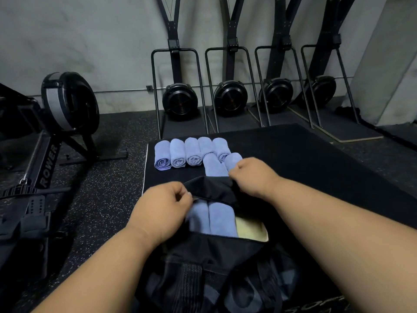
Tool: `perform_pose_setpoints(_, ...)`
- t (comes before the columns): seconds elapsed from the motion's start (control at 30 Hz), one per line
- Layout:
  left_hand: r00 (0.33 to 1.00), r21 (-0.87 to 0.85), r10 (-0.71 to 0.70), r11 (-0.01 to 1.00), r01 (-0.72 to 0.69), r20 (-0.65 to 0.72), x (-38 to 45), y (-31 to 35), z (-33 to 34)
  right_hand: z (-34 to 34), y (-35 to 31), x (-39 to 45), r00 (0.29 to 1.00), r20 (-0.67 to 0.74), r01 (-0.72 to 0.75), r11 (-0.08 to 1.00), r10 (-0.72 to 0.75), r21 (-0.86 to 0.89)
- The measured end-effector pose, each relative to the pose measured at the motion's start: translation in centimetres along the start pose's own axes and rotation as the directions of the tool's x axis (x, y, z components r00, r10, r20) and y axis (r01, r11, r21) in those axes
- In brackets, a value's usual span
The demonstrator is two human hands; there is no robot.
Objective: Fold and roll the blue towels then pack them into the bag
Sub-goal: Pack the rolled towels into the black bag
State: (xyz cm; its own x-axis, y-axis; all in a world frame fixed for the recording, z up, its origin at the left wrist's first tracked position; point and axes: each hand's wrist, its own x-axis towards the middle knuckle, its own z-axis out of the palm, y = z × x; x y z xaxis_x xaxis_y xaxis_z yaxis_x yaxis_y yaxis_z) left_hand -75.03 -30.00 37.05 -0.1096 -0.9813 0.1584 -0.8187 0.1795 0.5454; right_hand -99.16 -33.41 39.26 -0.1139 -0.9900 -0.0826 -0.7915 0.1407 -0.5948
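Observation:
A black duffel bag [209,256] lies open in front of me on a black padded platform [304,159]. Two rolled blue towels [220,219] lie side by side inside it, beside a pale yellow lining. My left hand [161,207] pinches the bag's far opening edge at the left. My right hand [252,177] grips the same black flap at the right, holding it up. Beyond the bag, several rolled blue towels [178,153] stand in a row on the platform, and two more [214,166] lie just behind the flap.
A rowing machine [52,123] stands on the speckled rubber floor to the left. Several black ski-trainer machines [180,100] line the grey back wall. The platform's right part carries nothing.

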Motion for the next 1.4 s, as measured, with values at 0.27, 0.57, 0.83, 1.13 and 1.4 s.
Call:
perform_pose_setpoints(0.27,0.995,-0.112,-0.07,0.992,0.063,-0.065,4.0,-0.8,0.0,0.2,0.1,8.5,0.98,-0.003,-0.2,0.978,0.2,-0.056)
perform_pose_setpoints(0.57,0.997,-0.041,-0.082,0.996,0.082,0.01,7.8,-1.2,1.1,2.1,1.7,11.2,0.888,0.292,-0.347,0.934,0.356,-0.083)
perform_pose_setpoints(0.83,0.982,-0.04,-0.146,0.988,0.151,0.119,8.2,0.8,2.4,0.9,3.6,11.1,0.889,0.233,-0.451,0.845,0.395,0.288)
perform_pose_setpoints(1.13,0.996,-0.297,-0.088,0.95,0.094,0.033,7.2,5.0,2.7,-2.4,1.0,4.8,0.975,0.118,-0.221,0.748,0.189,0.626)
perform_pose_setpoints(1.4,0.938,-0.793,-0.066,0.516,0.325,0.341,4.2,8.2,3.2,-1.2,0.4,-2.7,0.994,0.064,0.041,0.84,-0.09,0.541)
